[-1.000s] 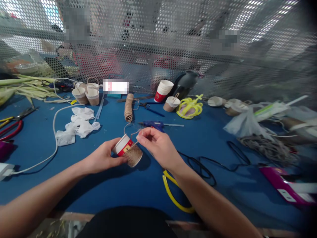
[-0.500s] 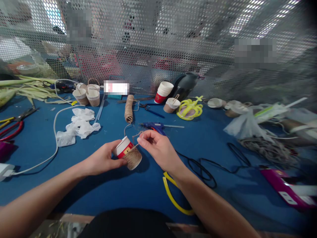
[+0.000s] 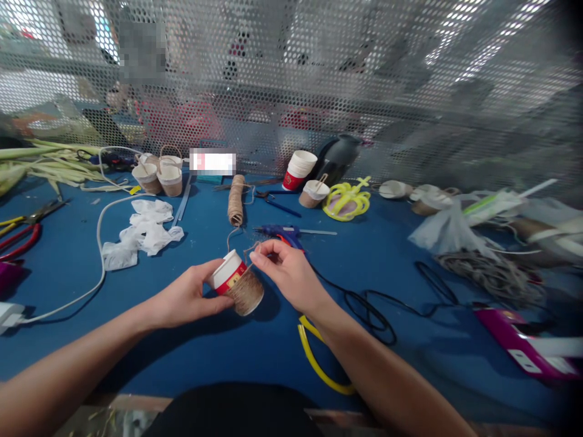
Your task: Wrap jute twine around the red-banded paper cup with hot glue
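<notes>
My left hand point(image 3: 189, 297) grips a red and white paper cup point(image 3: 234, 279) lying on its side just above the blue table point(image 3: 68, 255); its lower half is wrapped in brown twine. My right hand point(image 3: 286, 273) pinches the loose twine strand point(image 3: 248, 252) right beside the cup. The strand runs back to a twine spool point(image 3: 235, 197) standing further away. A blue glue gun point(image 3: 280, 230) lies just beyond my right hand.
Twine-wrapped cups point(image 3: 159, 173) stand at the back left, a stack of cups point(image 3: 298, 169) and a yellow crown shape point(image 3: 347, 197) at the back middle. Red pliers point(image 3: 20, 233), white crumpled gloves point(image 3: 141, 233), a white cable point(image 3: 98, 243), black cable point(image 3: 378, 306), yellow tube point(image 3: 319, 358) and a perforated screen point(image 3: 319, 79) surround the spot.
My right hand has drawn slightly closer to the cup with the twine strand. The cup has turned a little in my left hand.
</notes>
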Demonstrator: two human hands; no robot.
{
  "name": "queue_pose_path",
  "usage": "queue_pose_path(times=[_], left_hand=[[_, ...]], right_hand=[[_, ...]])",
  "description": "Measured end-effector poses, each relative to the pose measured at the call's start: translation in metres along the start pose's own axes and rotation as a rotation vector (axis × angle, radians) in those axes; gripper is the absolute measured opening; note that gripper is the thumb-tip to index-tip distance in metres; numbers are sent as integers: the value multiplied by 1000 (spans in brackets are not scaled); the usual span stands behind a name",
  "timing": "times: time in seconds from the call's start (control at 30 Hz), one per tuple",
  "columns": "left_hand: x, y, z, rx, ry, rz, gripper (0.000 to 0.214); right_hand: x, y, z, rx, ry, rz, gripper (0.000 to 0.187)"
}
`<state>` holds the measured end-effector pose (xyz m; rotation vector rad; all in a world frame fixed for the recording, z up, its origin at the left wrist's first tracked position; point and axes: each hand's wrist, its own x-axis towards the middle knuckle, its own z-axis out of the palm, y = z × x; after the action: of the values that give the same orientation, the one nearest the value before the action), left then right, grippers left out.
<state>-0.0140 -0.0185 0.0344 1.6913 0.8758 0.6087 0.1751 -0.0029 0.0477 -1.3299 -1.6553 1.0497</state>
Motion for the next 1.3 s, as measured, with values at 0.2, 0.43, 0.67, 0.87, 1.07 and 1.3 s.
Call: queue_pose_path(times=[0.2, 0.43, 0.67, 0.87, 1.07, 1.3], left_hand=[[-1, -2, 0, -6, 1, 20, 33], [-2, -3, -1, 39, 17, 21, 33], [-3, -5, 0, 8, 21, 47, 32], [-2, -4, -2, -150, 18, 23, 45], [1, -2, -5, -356, 103, -4, 42], [3, -7, -4, -471, 133, -17, 34]], right_hand=[[0, 3, 2, 27, -15, 9, 20], [0, 4, 4, 52, -41, 28, 19], [-1, 7, 7, 87, -65, 46, 20], [2, 11, 9, 68, -58, 52, 26], [-2, 2, 2, 77, -196, 50, 39], [-9, 7, -2, 165, -399, 29, 59]])
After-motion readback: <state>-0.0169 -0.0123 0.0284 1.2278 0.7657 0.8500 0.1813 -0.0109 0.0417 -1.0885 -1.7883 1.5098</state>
